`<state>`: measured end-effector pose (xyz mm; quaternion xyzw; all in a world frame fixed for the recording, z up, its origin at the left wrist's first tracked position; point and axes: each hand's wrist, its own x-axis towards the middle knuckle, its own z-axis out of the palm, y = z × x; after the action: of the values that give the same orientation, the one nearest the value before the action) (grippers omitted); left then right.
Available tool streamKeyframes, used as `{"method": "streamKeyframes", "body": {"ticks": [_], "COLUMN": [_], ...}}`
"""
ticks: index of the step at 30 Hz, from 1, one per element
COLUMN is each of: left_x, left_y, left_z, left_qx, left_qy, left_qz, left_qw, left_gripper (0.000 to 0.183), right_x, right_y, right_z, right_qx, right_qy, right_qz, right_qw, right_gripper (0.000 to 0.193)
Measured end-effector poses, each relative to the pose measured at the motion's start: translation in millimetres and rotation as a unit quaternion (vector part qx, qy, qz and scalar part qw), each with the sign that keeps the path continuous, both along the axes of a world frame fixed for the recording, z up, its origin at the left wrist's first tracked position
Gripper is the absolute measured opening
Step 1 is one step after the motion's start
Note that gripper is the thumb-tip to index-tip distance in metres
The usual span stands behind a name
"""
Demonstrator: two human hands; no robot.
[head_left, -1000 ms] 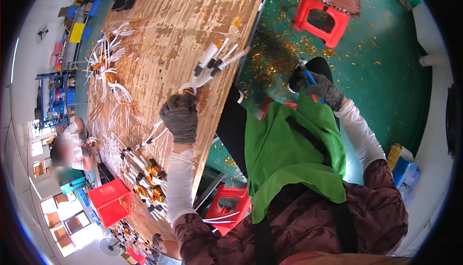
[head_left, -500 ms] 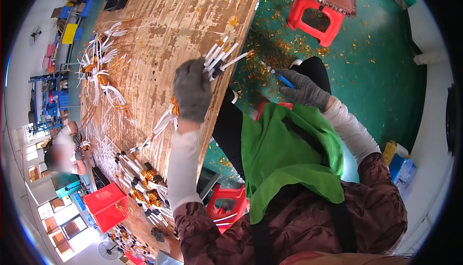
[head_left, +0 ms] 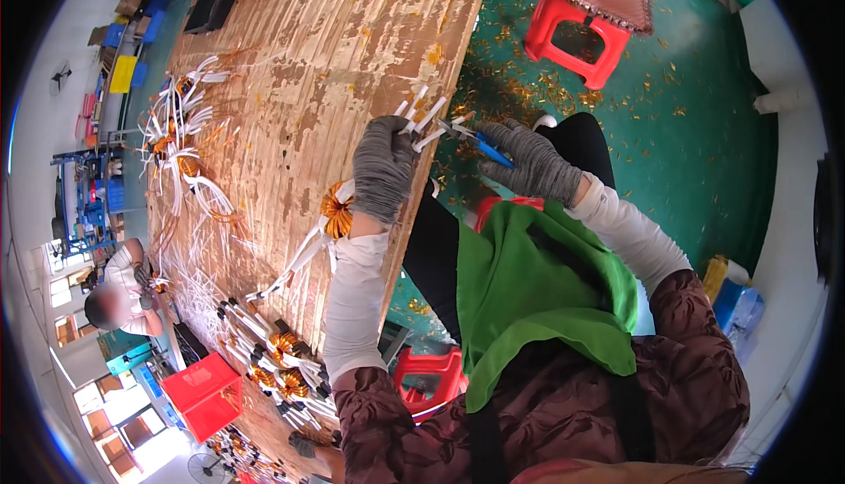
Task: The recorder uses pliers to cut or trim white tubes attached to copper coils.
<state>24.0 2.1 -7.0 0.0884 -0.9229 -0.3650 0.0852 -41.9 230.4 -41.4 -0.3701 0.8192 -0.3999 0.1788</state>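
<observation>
At the table's edge my left hand [head_left: 385, 167], in a grey glove, is closed round a bundle of white-sleeved wires [head_left: 429, 114] whose ends fan out past the fingers. Beside that wrist lies a copper-wound ring coil [head_left: 337, 209] with white leads trailing over the table; whether the held wires belong to it is hidden. My right hand [head_left: 535, 165], also gloved, grips blue-handled pliers [head_left: 493, 150]. Their metal jaws are at the tip of the wire nearest me; whether they have closed on it I cannot tell.
More coils with white leads lie in a far pile [head_left: 187, 163] and a nearer-left heap [head_left: 282, 365] on the worn wooden table [head_left: 326, 70]. Past them stands a red bin [head_left: 202, 396]. A red stool [head_left: 576, 40] sits on the green floor among copper-coloured scraps. Another person [head_left: 123, 299] works across the table.
My left hand has shifted right with the wires, uncovering the ring coil. My right hand has moved left, bringing the pliers' jaws from apart to the wire ends.
</observation>
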Motion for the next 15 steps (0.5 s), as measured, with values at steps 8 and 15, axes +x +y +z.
{"method": "streamKeyframes", "body": {"ticks": [8,15], "left_x": [0.8,2.4], "left_y": [-6.5,-0.8], "left_z": [0.8,-8.0], "left_qx": [0.346,0.369], "left_qy": [-0.051,0.002], "left_qz": [0.029,0.049], "left_qw": [0.936,0.928], "left_gripper": [0.021,0.014], "right_x": [6.5,11.2], "right_y": [-31.9,-42.8], "right_z": [11.7,33.5], "right_qx": [-0.001,0.042], "right_qy": [0.002,0.163], "right_qz": [-0.012,-0.065], "right_qw": [1.000,0.984], "right_gripper": [0.054,0.051]}}
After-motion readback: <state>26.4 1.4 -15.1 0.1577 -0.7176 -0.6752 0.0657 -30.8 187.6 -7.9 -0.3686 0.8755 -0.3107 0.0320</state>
